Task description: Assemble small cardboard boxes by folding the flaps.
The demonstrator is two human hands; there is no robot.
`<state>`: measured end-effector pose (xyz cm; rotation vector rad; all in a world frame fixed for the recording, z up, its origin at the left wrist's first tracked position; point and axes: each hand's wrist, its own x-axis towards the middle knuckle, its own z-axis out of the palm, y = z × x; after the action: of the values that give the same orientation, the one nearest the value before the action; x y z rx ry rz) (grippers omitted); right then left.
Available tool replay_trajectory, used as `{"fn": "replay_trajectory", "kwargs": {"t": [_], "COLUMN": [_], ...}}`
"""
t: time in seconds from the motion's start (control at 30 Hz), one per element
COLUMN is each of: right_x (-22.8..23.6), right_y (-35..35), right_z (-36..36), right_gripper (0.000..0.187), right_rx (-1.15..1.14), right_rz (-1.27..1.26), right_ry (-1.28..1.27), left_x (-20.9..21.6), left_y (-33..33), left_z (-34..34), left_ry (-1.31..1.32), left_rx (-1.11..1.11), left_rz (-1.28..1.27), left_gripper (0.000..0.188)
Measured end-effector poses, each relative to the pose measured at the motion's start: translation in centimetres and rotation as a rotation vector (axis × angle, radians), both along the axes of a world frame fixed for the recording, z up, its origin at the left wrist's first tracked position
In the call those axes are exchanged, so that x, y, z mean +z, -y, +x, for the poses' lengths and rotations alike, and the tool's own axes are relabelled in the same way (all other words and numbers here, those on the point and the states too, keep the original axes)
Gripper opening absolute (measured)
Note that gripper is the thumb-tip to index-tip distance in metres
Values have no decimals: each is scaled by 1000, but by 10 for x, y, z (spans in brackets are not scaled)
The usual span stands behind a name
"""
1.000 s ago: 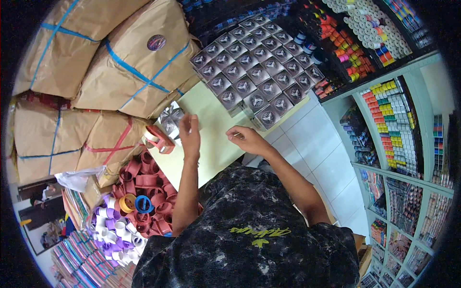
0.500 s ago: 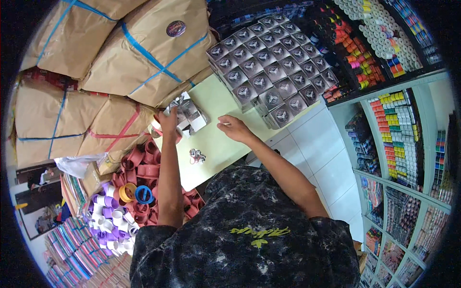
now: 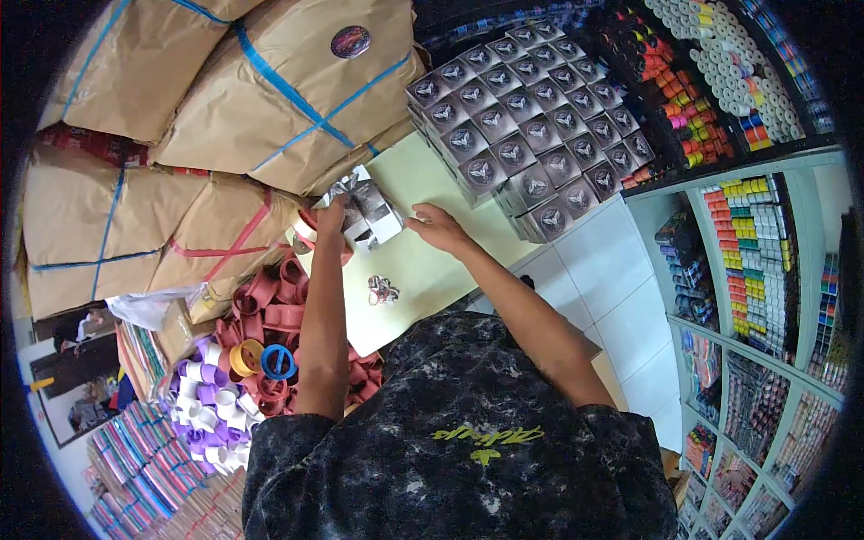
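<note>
Two hands at small grey boxes point(image 3: 367, 209) | left hand point(image 3: 331, 219) fingers grip one | right hand point(image 3: 438, 228) fingers spread beside | pale tabletop point(image 3: 423, 270) bare toward near edge

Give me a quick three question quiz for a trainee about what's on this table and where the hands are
1. True or false: the left hand is on the small group of grey boxes at the table's far edge.
2. What lies alone on the pale green table, near the person's chest?
A. a blue tape ring
B. a small bundle of rubber bands
C. a paper parcel
3. Fill in: the big brown parcels are tied with ____ strapping.

Key: 1 true; 2 B; 3 blue. The right hand rests beside the same grey boxes.
</note>
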<state>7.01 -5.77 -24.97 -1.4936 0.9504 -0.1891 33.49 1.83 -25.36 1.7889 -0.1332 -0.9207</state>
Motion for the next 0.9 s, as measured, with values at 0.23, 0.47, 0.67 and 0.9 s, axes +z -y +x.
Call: {"fn": "replay_trajectory", "kwargs": {"t": [0.23, 0.47, 0.67, 0.9], "right_x": [-4, -1, -27, -23], "right_y": [0, -14, -12, -22], "right_z": [14, 22, 4, -52], "right_gripper": [73, 75, 74, 62], "right_rx": [-23, 6, -76, -133], "right_rz": [70, 84, 32, 53], "right_ry": [-34, -42, 2, 11], "left_x": [-1, -68, -26, -25], "left_y": [8, -15, 12, 12], "left_z": [-13, 27, -41, -104], "left_ry": [34, 306, 293, 358], "left_rx": [-35, -43, -296, -406], "left_rz": [1, 114, 159, 107], "left_gripper": [46, 54, 69, 89]}}
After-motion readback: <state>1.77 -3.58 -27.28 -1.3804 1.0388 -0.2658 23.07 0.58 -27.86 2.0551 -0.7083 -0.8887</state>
